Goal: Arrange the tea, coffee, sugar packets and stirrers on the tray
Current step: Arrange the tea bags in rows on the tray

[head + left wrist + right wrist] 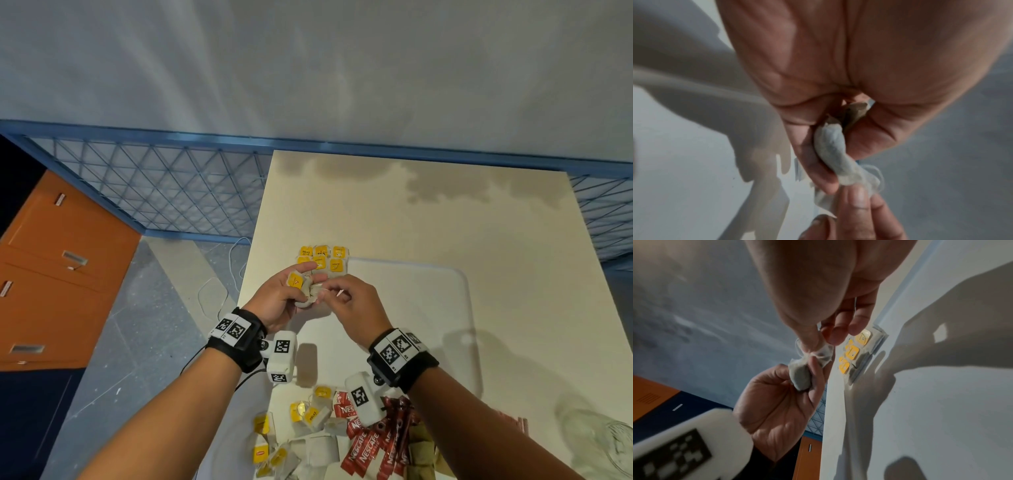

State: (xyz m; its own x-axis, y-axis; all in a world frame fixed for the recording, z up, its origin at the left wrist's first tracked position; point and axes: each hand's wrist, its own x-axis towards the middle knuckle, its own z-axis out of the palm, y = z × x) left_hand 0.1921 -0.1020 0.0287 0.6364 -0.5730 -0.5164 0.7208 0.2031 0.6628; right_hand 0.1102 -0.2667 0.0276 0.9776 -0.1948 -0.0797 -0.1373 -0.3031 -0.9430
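Over the white tray's (428, 291) far left corner, my left hand (305, 284) holds a bunch of tea bags (296, 282) with yellow tags. My right hand (330, 291) pinches the top of one crumpled tea bag (800, 378) that the left hand (777, 402) also grips. In the left wrist view the tea bag (830, 149) sits between left thumb and fingers, and the right fingertips (857, 204) pinch its end. Several tea bags (322, 258) lie in neat rows on the tray corner, also in the right wrist view (853, 352).
A loose pile of tea bags (301, 438), red coffee sticks (370, 445) and brown packets (421, 452) lies at the near edge. A clear glass jar (603, 442) stands at near right. The cream table (445, 212) ends left at a drop to the floor; orange cabinets (51, 274) stand beyond.
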